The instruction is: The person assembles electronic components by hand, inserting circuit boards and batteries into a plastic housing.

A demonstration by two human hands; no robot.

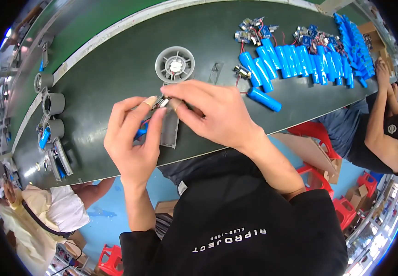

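A small circuit board (160, 102) is pinched between the fingertips of my left hand (132, 138) and my right hand (222, 112), above the bench. Finger covers show on fingertips of both hands. Behind the left fingers a red wire and part of a blue cylindrical battery (140, 133) peek out; how they join the board is hidden. Just beyond my hands lies a grey round fan housing (175, 64) with spokes and a white centre. Its grey channel-shaped handle (169, 135) runs toward me beneath my hands.
Right of my hands, many blue batteries (264, 100) with wired boards (254, 32) lie in rows on the dark green bench (116, 60). A small clear bag (215, 72) is nearer. Grey housings (54, 104) stand at left. Co-workers sit at both sides; a co-worker's hand (382, 73) is far right.
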